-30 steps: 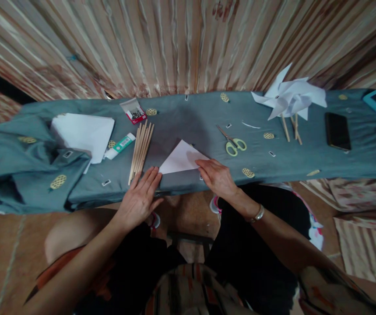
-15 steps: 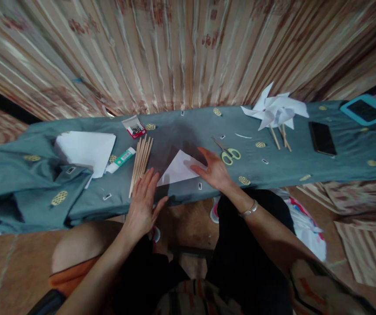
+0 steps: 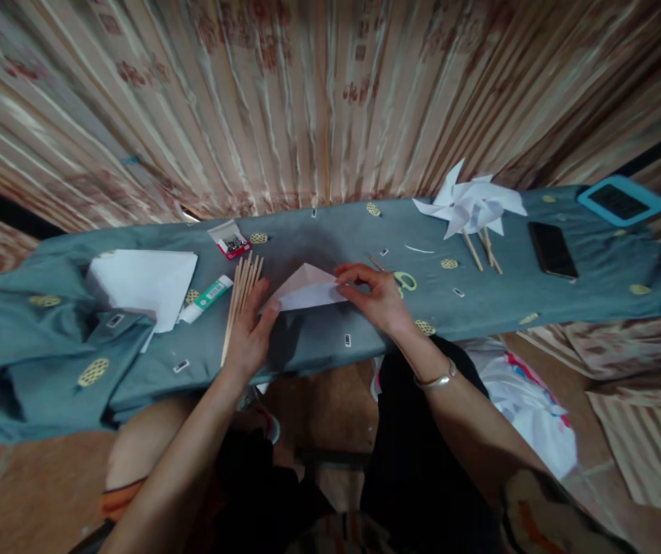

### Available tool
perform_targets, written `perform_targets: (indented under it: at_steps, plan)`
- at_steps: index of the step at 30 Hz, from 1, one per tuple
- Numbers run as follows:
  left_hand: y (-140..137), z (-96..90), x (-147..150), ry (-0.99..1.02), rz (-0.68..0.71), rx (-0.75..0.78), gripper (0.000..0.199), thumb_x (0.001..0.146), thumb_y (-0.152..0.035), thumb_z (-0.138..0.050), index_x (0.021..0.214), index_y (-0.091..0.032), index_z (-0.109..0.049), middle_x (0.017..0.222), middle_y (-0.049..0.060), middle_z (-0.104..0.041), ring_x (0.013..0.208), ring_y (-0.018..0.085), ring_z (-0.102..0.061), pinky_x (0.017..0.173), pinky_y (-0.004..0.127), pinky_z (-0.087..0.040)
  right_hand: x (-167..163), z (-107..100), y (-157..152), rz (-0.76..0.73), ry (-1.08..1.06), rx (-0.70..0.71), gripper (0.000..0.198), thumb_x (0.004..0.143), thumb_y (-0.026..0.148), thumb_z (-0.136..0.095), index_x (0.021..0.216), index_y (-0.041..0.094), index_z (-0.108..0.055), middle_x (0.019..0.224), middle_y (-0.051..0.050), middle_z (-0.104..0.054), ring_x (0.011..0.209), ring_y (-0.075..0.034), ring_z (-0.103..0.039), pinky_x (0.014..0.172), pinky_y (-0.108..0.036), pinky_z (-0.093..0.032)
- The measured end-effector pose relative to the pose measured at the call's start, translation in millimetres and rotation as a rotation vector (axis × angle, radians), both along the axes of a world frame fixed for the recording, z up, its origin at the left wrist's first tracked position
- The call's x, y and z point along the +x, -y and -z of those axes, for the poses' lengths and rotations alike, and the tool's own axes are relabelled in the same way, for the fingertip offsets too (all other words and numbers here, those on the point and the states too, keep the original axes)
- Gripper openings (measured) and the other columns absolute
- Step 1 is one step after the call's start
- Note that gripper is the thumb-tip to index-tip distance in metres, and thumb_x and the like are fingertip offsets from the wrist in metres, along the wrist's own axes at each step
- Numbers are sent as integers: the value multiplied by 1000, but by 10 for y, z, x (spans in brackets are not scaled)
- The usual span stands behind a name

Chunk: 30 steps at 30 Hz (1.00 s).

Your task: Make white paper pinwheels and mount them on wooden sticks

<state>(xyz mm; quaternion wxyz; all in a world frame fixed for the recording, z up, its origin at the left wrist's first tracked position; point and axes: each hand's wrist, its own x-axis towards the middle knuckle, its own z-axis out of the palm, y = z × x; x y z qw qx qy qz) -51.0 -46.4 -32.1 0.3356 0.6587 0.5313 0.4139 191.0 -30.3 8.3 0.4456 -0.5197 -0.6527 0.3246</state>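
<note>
A sheet of white paper (image 3: 312, 294), folded into a triangle, is held a little above the cloth between my two hands. My left hand (image 3: 251, 331) pinches its left corner between thumb and fingers. At the opposite corner, my right hand (image 3: 373, 296) grips the paper with thumb and forefinger. Several thin wooden sticks (image 3: 241, 288) lie in a bundle just behind my left hand, partly hidden by it. Green-handled scissors (image 3: 404, 283) rest on the cloth beyond my right hand, which covers part of them.
On the left lie a stack of white paper (image 3: 145, 281), a glue tube (image 3: 208, 298) and a small red box (image 3: 231, 242) of metal pieces. White paper pinwheels (image 3: 474, 204), a phone (image 3: 553, 250) and a blue-framed tablet (image 3: 620, 200) are at the right. A curtain (image 3: 307, 100) hangs behind the table.
The folded paper has come up off the cloth. Both hands have closed on its corners; before, the left hand lay flat beside it and the right rested at its edge.
</note>
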Motion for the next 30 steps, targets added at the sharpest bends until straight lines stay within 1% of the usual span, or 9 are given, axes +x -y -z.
perform_targets:
  at_steps: [3, 5, 7, 9, 11, 14, 22, 26, 30]
  plan:
    - [-188, -146, 77, 317, -100, -284, 63, 89, -51, -56, 143, -18, -47, 145, 17, -55, 133, 32, -53, 112, 54, -40, 69, -131, 49, 16, 12, 113, 6, 82, 21, -65, 83, 23, -71, 113, -6, -73, 110, -23, -66, 91, -38, -53]
    - [-293, -257, 135, 473, -138, -451, 63, 89, -48, -57, 144, -18, -45, 143, 17, -56, 115, 31, -66, 97, 51, -54, 89, -177, 86, 42, 45, 187, 7, 84, 20, -63, 84, 23, -70, 116, -6, -72, 110, -23, -66, 91, -39, -54]
    - [-361, -331, 186, 560, -73, -589, 64, 87, -47, -61, 140, -14, -49, 132, 19, -64, 93, 27, -73, 77, 43, -61, 99, -190, 122, 53, 77, 264, 9, 87, 19, -61, 86, 24, -69, 117, -6, -72, 110, -22, -66, 94, -41, -53]
    - [-391, -355, 235, 552, 50, -663, 61, 80, -48, -69, 127, -10, -61, 107, 16, -74, 77, 24, -73, 62, 34, -60, 112, -187, 156, 41, 116, 310, 10, 90, 20, -60, 89, 24, -69, 118, -6, -71, 110, -21, -67, 99, -43, -52]
    - [-393, -345, 292, 488, 155, -680, 55, 71, -49, -77, 108, -9, -71, 81, 12, -76, 66, 21, -70, 52, 26, -53, 132, -187, 191, 27, 153, 314, 12, 92, 20, -58, 92, 25, -69, 121, -5, -70, 111, -21, -66, 101, -44, -51]
    - [-386, -319, 377, 446, 221, -667, 49, 63, -48, -82, 91, -9, -75, 66, 9, -73, 54, 17, -64, 42, 21, -42, 162, -204, 242, 33, 162, 334, 12, 92, 18, -58, 93, 25, -68, 123, -6, -69, 112, -20, -66, 101, -43, -51]
    - [-476, -287, 389, 603, 210, -728, 39, 64, -50, -79, 82, -15, -76, 64, 6, -72, 55, 17, -64, 51, 26, -51, 167, -254, 323, 8, 151, 358, 14, 89, 14, -58, 96, 23, -67, 126, -8, -67, 114, -21, -64, 101, -44, -51]
    - [-524, -264, 351, 658, 110, -701, 36, 54, -31, -88, 85, -16, -77, 75, 5, -75, 59, 16, -64, 54, 26, -52, 131, -261, 346, -4, 188, 364, 12, 88, 21, -62, 98, 23, -68, 130, -9, -64, 117, -24, -63, 101, -48, -51]
    - [-555, -247, 323, 746, 39, -527, 42, 49, -18, -89, 90, -17, -77, 82, 2, -76, 71, 15, -67, 68, 26, -54, 74, -137, 303, 195, 75, 257, 40, 84, 29, -69, 123, 25, -61, 150, -10, -48, 134, -27, -51, 105, -49, -48]
